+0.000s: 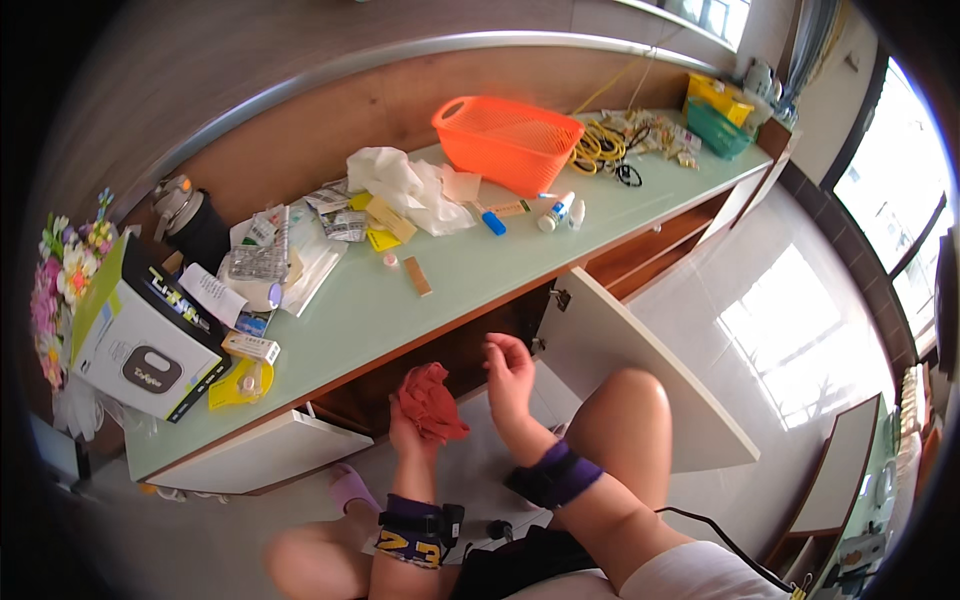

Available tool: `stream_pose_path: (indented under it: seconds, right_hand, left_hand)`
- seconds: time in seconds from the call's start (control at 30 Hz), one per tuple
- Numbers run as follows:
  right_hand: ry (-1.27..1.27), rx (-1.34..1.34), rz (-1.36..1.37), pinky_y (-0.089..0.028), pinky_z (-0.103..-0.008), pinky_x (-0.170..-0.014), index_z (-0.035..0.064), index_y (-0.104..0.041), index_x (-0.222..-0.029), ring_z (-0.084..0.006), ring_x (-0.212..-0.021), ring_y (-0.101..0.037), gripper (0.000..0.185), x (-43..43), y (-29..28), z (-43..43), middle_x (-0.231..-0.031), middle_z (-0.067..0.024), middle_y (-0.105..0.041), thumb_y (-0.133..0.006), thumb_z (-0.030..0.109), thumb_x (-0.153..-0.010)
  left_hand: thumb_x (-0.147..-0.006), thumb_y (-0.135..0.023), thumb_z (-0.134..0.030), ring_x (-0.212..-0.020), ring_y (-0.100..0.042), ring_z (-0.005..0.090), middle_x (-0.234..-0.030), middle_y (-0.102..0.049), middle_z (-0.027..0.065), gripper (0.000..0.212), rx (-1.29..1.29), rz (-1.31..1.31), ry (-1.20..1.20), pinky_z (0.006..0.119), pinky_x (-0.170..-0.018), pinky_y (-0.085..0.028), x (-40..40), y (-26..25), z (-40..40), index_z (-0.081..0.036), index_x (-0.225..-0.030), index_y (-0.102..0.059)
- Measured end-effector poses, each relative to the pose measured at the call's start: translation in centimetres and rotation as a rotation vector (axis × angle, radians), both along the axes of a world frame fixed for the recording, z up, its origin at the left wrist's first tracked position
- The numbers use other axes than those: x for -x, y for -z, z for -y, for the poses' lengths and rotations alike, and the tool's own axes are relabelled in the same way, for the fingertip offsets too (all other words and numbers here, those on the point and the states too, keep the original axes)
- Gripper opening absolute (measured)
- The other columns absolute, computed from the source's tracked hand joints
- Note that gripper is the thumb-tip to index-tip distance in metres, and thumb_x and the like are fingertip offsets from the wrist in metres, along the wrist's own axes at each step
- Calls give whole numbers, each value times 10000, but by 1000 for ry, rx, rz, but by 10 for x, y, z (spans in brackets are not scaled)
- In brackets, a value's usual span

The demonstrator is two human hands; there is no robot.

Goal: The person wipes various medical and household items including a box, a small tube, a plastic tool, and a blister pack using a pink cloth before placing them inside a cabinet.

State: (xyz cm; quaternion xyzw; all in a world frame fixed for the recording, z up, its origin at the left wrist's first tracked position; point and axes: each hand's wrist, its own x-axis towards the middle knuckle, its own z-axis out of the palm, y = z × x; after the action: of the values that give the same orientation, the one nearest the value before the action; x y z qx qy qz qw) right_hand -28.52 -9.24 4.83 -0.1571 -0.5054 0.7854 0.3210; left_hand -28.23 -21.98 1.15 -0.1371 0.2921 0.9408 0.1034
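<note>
My left hand (pixel 409 433) is closed around a crumpled red bundle (pixel 433 403), thin cloth or a plastic bag; the picture does not settle which. To its right, my right hand (pixel 512 375) is raised with loosely bent fingers, and nothing shows in it. Both hands are in front of an open cabinet (pixel 480 334) with a dark wooden interior. The cabinet's white right door (pixel 637 360) is swung out beside my knee. On the left, another white door (pixel 262 454) also stands out from the cabinet. What lies deep inside is too dark to make out.
On the glass-topped counter (pixel 360 289) are an orange plastic basket (pixel 510 142), crumpled white plastic bags (pixel 397 184), a white bottle (pixel 556 212), a yellow coiled cord (pixel 600 146) and a printed box (pixel 150 345). Artificial flowers (pixel 71 277) stand at the left end.
</note>
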Motion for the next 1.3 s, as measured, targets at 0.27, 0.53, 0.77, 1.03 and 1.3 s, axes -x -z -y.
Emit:
stream_pose_path:
  seconds: [0.27, 0.53, 0.77, 1.03, 1.3]
  right_hand:
    - [127, -1033, 20, -437, -337, -751, 85, -616, -963, -229, -839, -534, 229, 83, -105, -81, -930, -97, -576, -643, 163, -749]
    - [148, -1492, 486, -428, -392, -864, 91, -623, -1025, -305, -1018, -489, 333, 145, -103, -86, -1052, -138, -547, -633, 266, -742]
    - [181, -1427, 326, -443, -397, -811, 46, -630, -937, -330, -880, -552, 253, 118, -95, -97, -907, -176, -571, -611, 213, -748]
    - [-106, -963, 190, -464, -330, -643, 21, -565, -957, -246, -701, -586, 207, -33, -89, -48, -782, -141, -582, -608, 106, -773]
    - [-372, -1025, 83, -474, -334, -600, 16, -533, -940, -281, -656, -601, 238, -100, -59, 6, -746, -159, -585, -649, 88, -746]
  left_hand:
    - [-940, -320, -231, -1139, -478, 269, -1213, -514, 133, 364, -350, -145, 34, 395, -1001, -360, 4, -34, -8, -10, -1185, -472]
    - [-945, -310, -259, -1144, -483, 252, -1212, -526, 120, 384, -281, -157, 52, 382, -1001, -367, -8, -40, -2, -26, -1212, -458]
    - [-951, -291, -279, -1162, -468, 257, -1246, -501, 116, 402, -254, -85, 70, 388, -1009, -351, -6, -47, -8, -41, -1245, -429]
    - [-949, -270, -284, -1195, -435, 256, -1284, -463, 124, 436, -351, -308, 115, 384, -1022, -331, -24, -62, -14, -18, -1267, -405]
    - [-961, -333, -323, -1124, -482, 196, -1246, -472, 67, 449, -303, -320, 79, 340, -959, -391, -56, -84, -21, -51, -1318, -342]
